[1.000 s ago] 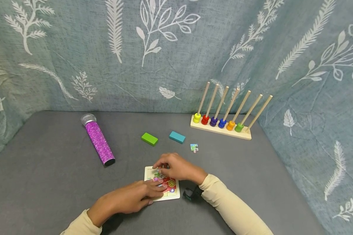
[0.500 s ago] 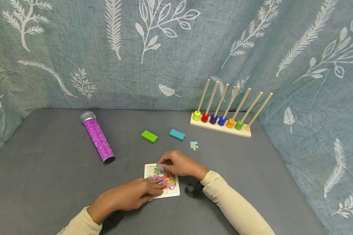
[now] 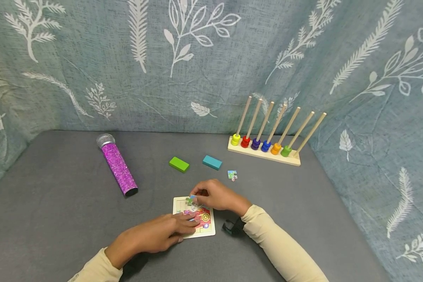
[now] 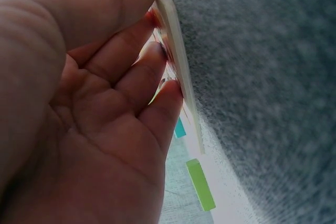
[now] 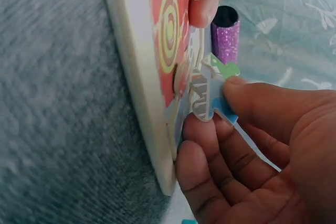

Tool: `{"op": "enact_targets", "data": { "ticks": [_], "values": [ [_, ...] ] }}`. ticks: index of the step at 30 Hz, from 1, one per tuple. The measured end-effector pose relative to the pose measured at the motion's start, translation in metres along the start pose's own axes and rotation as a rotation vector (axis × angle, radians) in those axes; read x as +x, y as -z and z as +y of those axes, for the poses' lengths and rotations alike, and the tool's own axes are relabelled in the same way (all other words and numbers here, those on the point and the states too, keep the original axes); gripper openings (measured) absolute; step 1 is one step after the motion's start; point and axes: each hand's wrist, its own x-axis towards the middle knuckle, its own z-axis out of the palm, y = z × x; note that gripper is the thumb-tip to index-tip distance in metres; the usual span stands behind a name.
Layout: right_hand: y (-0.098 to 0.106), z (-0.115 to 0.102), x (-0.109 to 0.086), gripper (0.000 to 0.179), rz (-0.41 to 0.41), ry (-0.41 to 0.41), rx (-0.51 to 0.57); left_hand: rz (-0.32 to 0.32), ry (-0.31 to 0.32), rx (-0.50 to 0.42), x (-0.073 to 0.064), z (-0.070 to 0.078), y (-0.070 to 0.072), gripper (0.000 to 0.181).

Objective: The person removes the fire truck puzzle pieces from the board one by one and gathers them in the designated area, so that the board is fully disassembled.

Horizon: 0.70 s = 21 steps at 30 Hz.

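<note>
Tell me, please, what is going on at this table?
Someone is working on a jigsaw tray. The right hand pinches a puzzle piece, tilted and not yet seated, over the tray. The left hand rests on the tray, partly covering red pieces already in place. Another loose piece lies beyond the tray, near a blue block.

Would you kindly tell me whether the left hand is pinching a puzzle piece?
No, the right hand pinches a puzzle piece, while the left hand rests on the puzzle board.

Purple glittery microphone [image 3: 119, 167], green block [image 3: 179, 164], teal block [image 3: 212, 162], wooden peg rack [image 3: 261, 154] with coloured rings [image 3: 255, 144], leaf-patterned curtain [image 3: 141, 94]
</note>
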Motion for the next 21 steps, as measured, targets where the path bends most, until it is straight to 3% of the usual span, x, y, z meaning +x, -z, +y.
{"op": "enact_targets", "data": {
  "ticks": [3, 10, 15, 21],
  "values": [
    [-0.001, 0.003, 0.0, 0.012, 0.007, -0.013, 0.037, -0.019, 0.024, -0.016, -0.001, 0.001, -0.001, 0.039],
    [-0.002, 0.008, -0.003, 0.013, 0.02, -0.043, 0.077, -0.015, -0.008, -0.003, -0.002, 0.002, -0.001, 0.04],
    [0.003, 0.01, -0.004, 0.016, 0.042, -0.038, 0.091, -0.016, 0.005, -0.025, -0.001, 0.001, 0.0, 0.039],
    [0.013, 0.012, -0.01, 0.02, 0.034, -0.03, 0.038, 0.004, -0.006, -0.009, 0.0, 0.001, -0.001, 0.039]
  ]
}}
